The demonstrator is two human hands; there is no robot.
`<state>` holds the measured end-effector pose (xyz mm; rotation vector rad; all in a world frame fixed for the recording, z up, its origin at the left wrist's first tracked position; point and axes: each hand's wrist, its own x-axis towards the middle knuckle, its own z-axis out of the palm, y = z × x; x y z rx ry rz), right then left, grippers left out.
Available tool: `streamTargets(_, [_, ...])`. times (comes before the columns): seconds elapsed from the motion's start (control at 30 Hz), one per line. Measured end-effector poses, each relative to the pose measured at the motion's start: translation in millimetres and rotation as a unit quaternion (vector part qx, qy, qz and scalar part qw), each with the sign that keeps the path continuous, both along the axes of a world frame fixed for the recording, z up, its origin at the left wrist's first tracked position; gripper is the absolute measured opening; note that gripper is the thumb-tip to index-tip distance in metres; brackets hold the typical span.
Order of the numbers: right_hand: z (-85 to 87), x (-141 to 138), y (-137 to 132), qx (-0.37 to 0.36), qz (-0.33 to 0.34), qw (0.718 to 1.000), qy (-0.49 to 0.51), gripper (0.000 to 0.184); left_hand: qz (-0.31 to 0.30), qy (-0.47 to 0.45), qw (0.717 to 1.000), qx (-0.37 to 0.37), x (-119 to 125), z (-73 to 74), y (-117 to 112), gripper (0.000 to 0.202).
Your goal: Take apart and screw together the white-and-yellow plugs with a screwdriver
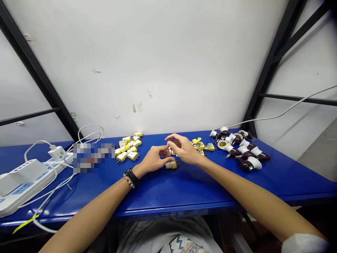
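Pinching yellow plug (171, 164), hands (155, 159) (184, 149) half-curled

Left hand (155, 160), right hand (183, 149) meet over yellow-white plug (171, 164) on blue table (184, 196); grip on it unclear.

White wall (168, 63) — blue table (184, 189)

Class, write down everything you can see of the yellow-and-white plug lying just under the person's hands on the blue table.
The plug is a small blocky piece in yellow and white, plastic by its look. Short dark prongs stick out of its right end. It lies flat on the blue table, just under the left hand, whose thumb seems to touch its top. The right hand is close above it and looks apart from it. Finer detail is too small to tell.
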<state>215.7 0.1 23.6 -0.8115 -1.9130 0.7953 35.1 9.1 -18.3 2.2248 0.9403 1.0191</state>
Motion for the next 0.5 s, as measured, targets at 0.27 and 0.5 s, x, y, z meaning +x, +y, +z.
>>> streamTargets(0.27, [-1.2, 0.8, 1.4, -0.011, 0.017, 1.0, -0.009, 0.022, -0.011, 0.021, 1.0, -0.01, -0.6, 3.7, -1.9, 0.029])
streamTargets(0.5, [1.3, 1.0, 2.6, -0.046, 0.041, 0.996, 0.066, 0.021, -0.038, 0.072, 0.997, -0.013, -10.5, 7.9, -0.9, 0.023])
